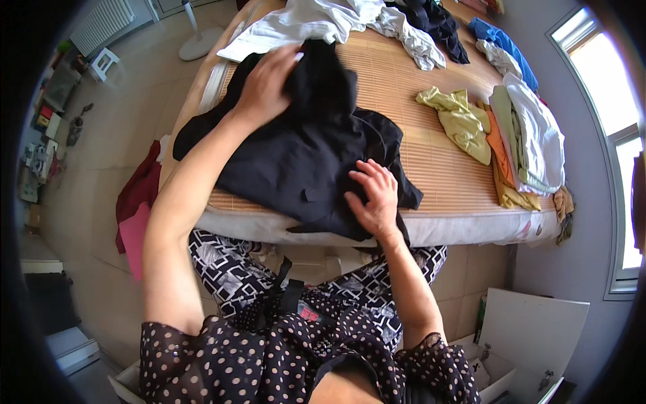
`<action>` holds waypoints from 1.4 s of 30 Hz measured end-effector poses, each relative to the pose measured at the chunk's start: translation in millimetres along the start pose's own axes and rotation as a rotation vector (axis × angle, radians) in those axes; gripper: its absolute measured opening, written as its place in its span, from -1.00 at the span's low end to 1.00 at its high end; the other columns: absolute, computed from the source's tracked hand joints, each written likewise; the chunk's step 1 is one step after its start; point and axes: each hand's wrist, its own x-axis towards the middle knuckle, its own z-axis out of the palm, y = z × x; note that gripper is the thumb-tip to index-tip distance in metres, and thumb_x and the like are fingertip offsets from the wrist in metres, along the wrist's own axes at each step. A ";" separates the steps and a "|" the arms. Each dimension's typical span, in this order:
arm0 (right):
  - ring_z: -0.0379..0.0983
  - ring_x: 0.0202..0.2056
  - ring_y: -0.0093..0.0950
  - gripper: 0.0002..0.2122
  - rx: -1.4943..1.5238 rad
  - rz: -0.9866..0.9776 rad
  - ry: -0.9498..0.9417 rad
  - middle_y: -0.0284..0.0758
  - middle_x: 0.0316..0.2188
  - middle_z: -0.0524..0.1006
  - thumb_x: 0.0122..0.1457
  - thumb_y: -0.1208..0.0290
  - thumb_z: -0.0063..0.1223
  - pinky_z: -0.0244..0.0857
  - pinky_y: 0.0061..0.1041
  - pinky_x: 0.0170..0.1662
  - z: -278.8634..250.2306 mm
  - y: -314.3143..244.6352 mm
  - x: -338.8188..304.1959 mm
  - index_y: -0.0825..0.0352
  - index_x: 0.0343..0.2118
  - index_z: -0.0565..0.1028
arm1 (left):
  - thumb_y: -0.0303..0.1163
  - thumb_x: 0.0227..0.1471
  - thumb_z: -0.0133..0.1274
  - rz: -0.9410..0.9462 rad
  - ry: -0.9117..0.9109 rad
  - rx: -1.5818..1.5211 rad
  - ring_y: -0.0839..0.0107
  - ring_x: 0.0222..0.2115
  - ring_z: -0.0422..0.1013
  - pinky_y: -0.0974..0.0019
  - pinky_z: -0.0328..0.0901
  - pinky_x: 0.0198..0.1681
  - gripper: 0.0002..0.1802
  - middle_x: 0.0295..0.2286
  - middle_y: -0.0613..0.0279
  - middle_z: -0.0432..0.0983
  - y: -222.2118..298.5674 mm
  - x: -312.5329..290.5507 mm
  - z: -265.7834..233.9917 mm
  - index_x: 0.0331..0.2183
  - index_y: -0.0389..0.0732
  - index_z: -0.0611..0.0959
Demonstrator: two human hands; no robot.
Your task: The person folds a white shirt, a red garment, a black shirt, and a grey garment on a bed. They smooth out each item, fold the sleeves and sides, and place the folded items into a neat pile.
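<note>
A black garment [289,161] lies spread in front of me over the near edge of a bed, its exact kind unclear. My left hand [266,84] reaches to its far part, fingers curled on a raised, slightly blurred bunch of the cloth. Some of those fingertips are hidden by the fabric. My right hand [373,198] rests on the near right part of the garment, fingers apart and lying on the cloth. Folds and a sleeve-like flap run out past my right hand.
The bed bears a slatted bamboo mat [390,87]. White clothes [309,20] lie beyond the garment, dark ones [437,30] farther right. A yellow-green cloth [457,124] and folded clothes [531,135] sit at right. Red cloth [138,182] hangs at left; a white cabinet door [531,330] stands open.
</note>
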 end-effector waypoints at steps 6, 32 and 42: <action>0.39 -0.36 -0.59 -0.91 0.810 0.585 0.654 -0.29 -0.39 0.49 0.12 0.53 -0.06 0.27 -0.64 -0.26 -50.4 0.3 -62.5 0.40 -0.31 0.42 | -0.19 -0.23 0.15 -0.530 -0.771 -0.296 0.10 0.09 0.10 0.16 0.01 0.12 -0.24 0.03 -0.11 0.16 31.5 -143.6 -114.1 -0.02 -0.36 0.28; 0.34 -0.66 -0.56 -0.84 0.980 0.384 -0.188 -0.30 -0.69 0.42 -0.01 0.42 0.02 0.26 -0.62 -0.49 -154.0 -52.1 32.0 0.42 -0.47 0.36 | 0.20 -0.42 0.17 -0.236 -0.572 -0.027 -0.06 0.12 -0.10 -0.10 -0.21 0.15 -0.03 0.06 -0.13 0.04 144.0 -132.7 -33.8 0.03 -0.09 0.33; 0.47 -0.44 -0.41 -0.68 0.225 -0.116 0.082 -0.15 -0.46 0.54 0.01 0.25 0.07 0.32 -0.52 -0.32 -93.5 -55.8 193.2 0.43 -0.28 0.51 | -0.01 -0.26 0.15 -0.325 -0.482 -0.114 0.12 0.11 0.02 0.04 -0.16 0.17 -0.28 0.02 -0.02 0.18 140.6 -129.3 -44.6 -0.11 -0.32 0.45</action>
